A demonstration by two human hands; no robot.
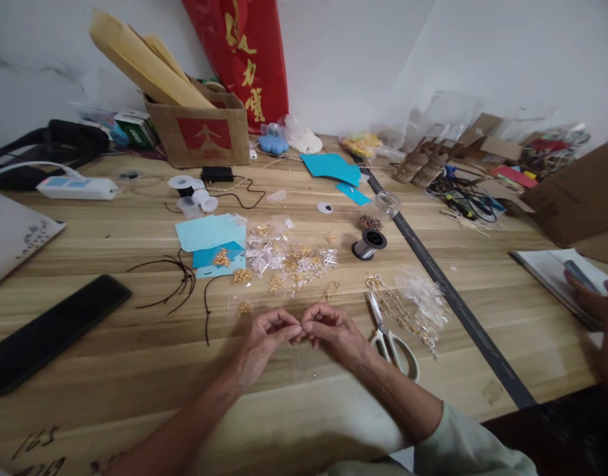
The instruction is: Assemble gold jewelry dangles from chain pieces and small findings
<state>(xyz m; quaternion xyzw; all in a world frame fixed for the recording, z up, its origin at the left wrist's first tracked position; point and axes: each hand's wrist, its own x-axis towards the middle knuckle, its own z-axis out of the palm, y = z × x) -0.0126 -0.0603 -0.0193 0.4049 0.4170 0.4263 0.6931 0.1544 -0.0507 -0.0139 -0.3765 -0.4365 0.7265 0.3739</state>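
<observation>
My left hand (270,337) and my right hand (332,330) meet fingertip to fingertip above the wooden table. Both are closed in a pinch, and whatever sits between the tips is too small to make out. A faint clear thread seems to hang below them. Just beyond lie small heaps of gold beads (244,308) and silver findings (267,259), some in clear bags. A gold chain piece (330,291) rests ahead of my right hand. Scissors (390,344) with pale handles lie beside my right forearm, near a beaded chain (396,307).
A wire spool (369,244) stands behind the scissors. Blue cards (209,233) and black cords (185,281) lie left of centre. A black phone (56,330) is far left. At the right edge, another person's hand (589,297) is over a notebook (556,274). A cardboard box (205,135) stands behind.
</observation>
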